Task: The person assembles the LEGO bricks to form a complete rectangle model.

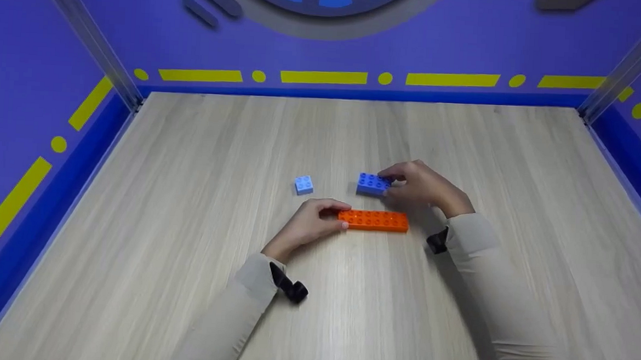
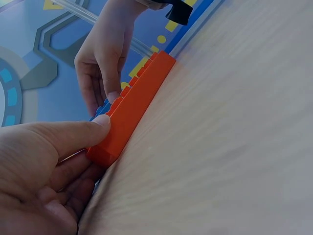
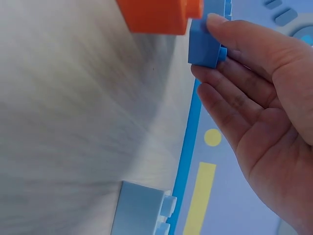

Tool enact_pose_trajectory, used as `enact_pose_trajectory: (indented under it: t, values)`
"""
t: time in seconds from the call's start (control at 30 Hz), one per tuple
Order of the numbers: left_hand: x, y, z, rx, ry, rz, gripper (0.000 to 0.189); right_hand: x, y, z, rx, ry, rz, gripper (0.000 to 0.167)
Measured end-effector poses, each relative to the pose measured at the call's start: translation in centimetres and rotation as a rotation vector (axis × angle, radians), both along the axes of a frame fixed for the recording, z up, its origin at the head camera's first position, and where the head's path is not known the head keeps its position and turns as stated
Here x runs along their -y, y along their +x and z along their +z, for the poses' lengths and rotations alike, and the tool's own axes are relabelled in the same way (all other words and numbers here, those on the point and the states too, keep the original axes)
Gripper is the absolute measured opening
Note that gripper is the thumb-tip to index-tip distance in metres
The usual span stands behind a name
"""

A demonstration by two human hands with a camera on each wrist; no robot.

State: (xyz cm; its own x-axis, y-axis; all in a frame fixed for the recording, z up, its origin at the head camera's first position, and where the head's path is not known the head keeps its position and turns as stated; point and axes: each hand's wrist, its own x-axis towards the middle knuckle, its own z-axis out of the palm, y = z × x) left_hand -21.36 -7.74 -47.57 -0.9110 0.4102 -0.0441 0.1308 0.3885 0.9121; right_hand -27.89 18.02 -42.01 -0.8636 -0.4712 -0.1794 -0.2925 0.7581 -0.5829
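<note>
My left hand (image 1: 310,220) pinches the left end of a long orange toy brick (image 1: 378,221), thumb on the near side. In the left wrist view the orange brick (image 2: 139,107) lies along the tabletop, studs up. Just behind it, my right hand (image 1: 421,185) pinches the right end of a blue toy brick (image 1: 371,184) between thumb and fingers. The right wrist view shows this blue brick (image 3: 204,44) beside the orange brick (image 3: 156,14); the two look apart from above. Whether the blue brick touches the table, I cannot tell.
A small light blue brick (image 1: 304,185) sits on the wooden table (image 1: 217,158), left of the blue one. In the right wrist view a pale blue brick (image 3: 139,210) stands at the bottom edge. Blue-purple walls (image 1: 332,54) with yellow marks border the table.
</note>
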Motion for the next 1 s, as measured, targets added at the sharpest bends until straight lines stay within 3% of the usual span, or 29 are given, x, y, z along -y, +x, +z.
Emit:
enact_pose_trajectory:
  t: [0.3,1.0]
  values:
    - [0.0,0.0,-0.1,-0.005,0.001,0.0,0.037,-0.2,0.6,0.2,0.005,0.001,0.008,0.041]
    - [0.0,0.0,0.0,0.006,-0.001,0.015,0.036,-0.7,1.5,0.5,-0.072,-0.01,0.134,0.041]
